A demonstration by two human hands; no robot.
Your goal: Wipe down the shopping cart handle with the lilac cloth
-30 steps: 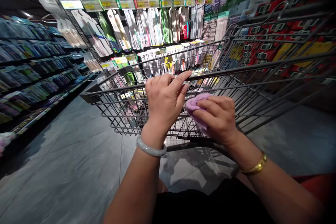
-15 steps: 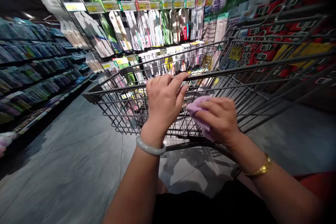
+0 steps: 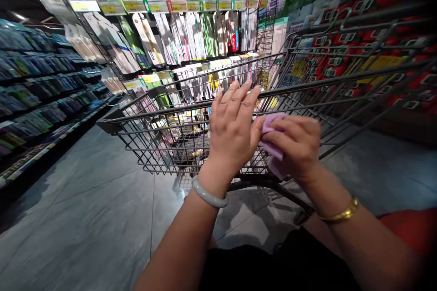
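My left hand (image 3: 232,127) lies over the top rail of a dark wire shopping cart (image 3: 164,110), its fingers stretched out and slightly apart. On its wrist is a pale jade-like bangle (image 3: 209,195). Close beside it, my right hand (image 3: 295,143) is closed around a crumpled purple cloth (image 3: 275,122), part of which hangs below the fingers. The left thumb reaches the edge of the cloth; whether it presses on it I cannot tell. A gold bracelet (image 3: 341,213) circles the right wrist.
Behind the cart stands a rack of toothbrush-like blister packs (image 3: 184,41) with yellow price tags. Long shelves of packaged goods (image 3: 37,91) run along the left. Red packs (image 3: 337,50) hang at the right. Grey floor tiles (image 3: 95,200) lie below.
My left hand has slid right along the rail, and its fingers have straightened from a curled hold. My right hand with the purple cloth has moved slightly right and up.
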